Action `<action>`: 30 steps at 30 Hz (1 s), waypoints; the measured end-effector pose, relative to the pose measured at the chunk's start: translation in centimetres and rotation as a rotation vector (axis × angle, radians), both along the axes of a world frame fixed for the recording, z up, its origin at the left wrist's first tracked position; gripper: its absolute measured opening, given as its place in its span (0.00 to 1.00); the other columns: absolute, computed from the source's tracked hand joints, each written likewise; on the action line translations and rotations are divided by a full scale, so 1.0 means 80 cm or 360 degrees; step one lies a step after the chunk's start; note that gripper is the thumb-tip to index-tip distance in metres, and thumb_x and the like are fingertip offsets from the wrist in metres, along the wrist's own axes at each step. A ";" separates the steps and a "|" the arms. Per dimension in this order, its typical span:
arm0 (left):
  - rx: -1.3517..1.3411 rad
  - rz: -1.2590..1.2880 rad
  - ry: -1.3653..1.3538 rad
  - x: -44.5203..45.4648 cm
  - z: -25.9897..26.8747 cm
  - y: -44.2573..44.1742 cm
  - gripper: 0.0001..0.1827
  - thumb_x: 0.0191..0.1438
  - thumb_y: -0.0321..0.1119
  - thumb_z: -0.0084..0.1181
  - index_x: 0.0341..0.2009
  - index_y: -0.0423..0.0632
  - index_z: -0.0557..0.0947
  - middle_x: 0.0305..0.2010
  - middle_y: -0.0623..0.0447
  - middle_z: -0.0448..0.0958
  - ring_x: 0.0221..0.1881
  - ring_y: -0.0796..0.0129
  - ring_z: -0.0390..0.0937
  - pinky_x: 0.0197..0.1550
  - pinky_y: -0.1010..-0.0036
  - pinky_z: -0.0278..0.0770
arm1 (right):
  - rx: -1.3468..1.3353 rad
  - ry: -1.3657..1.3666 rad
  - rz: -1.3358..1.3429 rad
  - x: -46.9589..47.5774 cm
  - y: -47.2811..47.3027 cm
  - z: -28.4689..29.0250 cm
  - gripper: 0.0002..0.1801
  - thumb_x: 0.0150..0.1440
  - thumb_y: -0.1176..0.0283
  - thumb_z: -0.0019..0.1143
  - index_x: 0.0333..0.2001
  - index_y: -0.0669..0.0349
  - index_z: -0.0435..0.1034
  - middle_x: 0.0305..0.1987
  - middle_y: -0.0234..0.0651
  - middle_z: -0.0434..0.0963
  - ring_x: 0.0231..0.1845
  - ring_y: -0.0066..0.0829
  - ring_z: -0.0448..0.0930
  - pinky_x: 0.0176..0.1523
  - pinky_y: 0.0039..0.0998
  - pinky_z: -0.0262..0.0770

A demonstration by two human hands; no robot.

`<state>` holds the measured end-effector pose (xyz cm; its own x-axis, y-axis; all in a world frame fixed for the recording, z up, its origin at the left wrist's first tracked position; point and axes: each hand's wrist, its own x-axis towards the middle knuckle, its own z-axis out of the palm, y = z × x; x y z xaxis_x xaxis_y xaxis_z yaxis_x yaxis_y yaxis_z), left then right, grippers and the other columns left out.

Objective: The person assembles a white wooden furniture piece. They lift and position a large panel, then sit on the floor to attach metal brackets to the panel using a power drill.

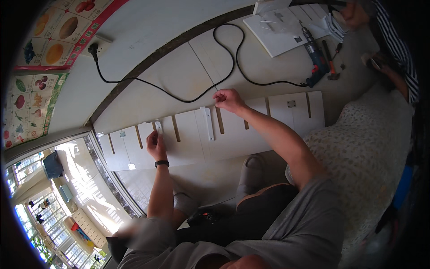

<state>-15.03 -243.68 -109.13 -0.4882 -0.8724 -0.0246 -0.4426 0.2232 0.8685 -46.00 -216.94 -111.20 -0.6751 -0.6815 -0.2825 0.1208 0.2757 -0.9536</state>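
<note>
A long white slotted board (189,129) lies flat on the floor before me, with narrow slots cut in from its far edge. Near its left end my left hand (155,145) has its fingers curled over a white L-shaped bracket (158,126), whose rounded corner shows above them. A second white bracket (210,126) rests across the board's middle, between my hands. Just above the far edge hovers my right hand (229,100), fingertips drawn together; whether something small is between them cannot be seen. Small metal plates (291,104) sit on the board's surface.
Beyond the board's right end lie a corded power drill (315,60), a hammer (330,64) and a screwdriver (338,49). The drill's cable (161,88) loops to a wall socket (102,43). White panels (278,37) lie behind. Another person's hand (354,15) is at the upper right.
</note>
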 end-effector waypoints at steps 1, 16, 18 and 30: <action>-0.0106 -0.0029 -0.0065 -0.001 -0.005 0.008 0.17 0.58 0.30 0.65 0.51 0.41 0.87 0.46 0.55 0.83 0.42 0.71 0.80 0.48 0.73 0.80 | 0.0089 0.0199 0.0032 0.002 0.002 -0.003 0.16 0.47 0.78 0.68 0.43 0.60 0.82 0.34 0.29 0.85 0.37 0.22 0.84 0.43 0.29 0.82; -0.0655 0.0025 -0.0145 -0.016 -0.011 0.032 0.17 0.59 0.35 0.66 0.51 0.44 0.84 0.47 0.56 0.76 0.32 0.73 0.68 0.38 0.73 0.72 | 0.0342 0.1062 0.0170 0.034 0.020 0.034 0.12 0.53 0.71 0.65 0.43 0.56 0.77 0.45 0.33 0.79 0.42 0.43 0.84 0.45 0.44 0.83; -0.0648 0.0036 -0.0161 -0.016 -0.010 0.032 0.17 0.59 0.36 0.66 0.51 0.44 0.84 0.47 0.56 0.76 0.32 0.73 0.68 0.38 0.73 0.72 | 0.0352 0.1069 0.0196 0.034 0.020 0.037 0.12 0.54 0.72 0.65 0.43 0.56 0.77 0.46 0.33 0.79 0.43 0.43 0.84 0.45 0.44 0.82; -0.0705 0.0046 -0.0194 -0.018 -0.010 0.034 0.18 0.58 0.38 0.68 0.51 0.45 0.84 0.47 0.56 0.76 0.33 0.72 0.68 0.38 0.72 0.71 | 0.0313 0.1073 0.0120 0.034 0.018 0.033 0.12 0.52 0.72 0.65 0.42 0.55 0.77 0.44 0.32 0.78 0.42 0.43 0.84 0.44 0.44 0.82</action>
<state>-16.47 -240.98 -109.91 -0.4801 -0.8251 0.2979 -0.5473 0.5471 0.6334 -43.25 -215.53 -108.56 -0.6993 -0.7124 0.0580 -0.5051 0.4352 -0.7453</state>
